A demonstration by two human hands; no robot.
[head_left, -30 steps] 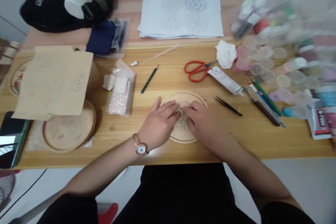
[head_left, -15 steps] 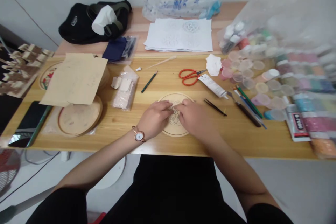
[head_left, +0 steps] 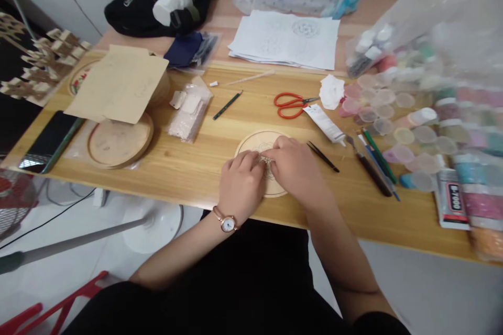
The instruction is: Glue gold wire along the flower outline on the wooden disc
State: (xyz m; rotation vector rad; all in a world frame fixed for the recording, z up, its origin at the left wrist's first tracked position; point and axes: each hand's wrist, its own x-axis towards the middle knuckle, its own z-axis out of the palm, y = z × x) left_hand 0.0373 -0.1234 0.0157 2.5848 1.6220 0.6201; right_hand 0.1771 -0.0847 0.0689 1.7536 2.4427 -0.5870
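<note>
A round wooden disc (head_left: 245, 142) with a dark line drawing lies flat near the table's front edge. Over its left half rests my left hand (head_left: 242, 183), a watch on the wrist, fingers bent and pressed together at the middle of the drawing. My right hand (head_left: 293, 167) covers the right half; its index finger points to the same spot and the others are curled. The fingertips of both hands meet there, and anything between them is too small or hidden to make out. Just right of my right hand lie black tweezers (head_left: 323, 157).
Behind the disc are red-handled scissors (head_left: 293, 104), a white tube (head_left: 324, 124) and a green pencil (head_left: 228, 105). Small plastic cups (head_left: 404, 154) and a glue tube (head_left: 451, 199) crowd the right. Leftward stand a wooden tray (head_left: 118, 141) and a phone (head_left: 49, 141).
The view has shifted and tilted. My left hand has turned, its wrist now nearer the table edge and its fingers pointing more away from me. Both hands stay on the disc.
</note>
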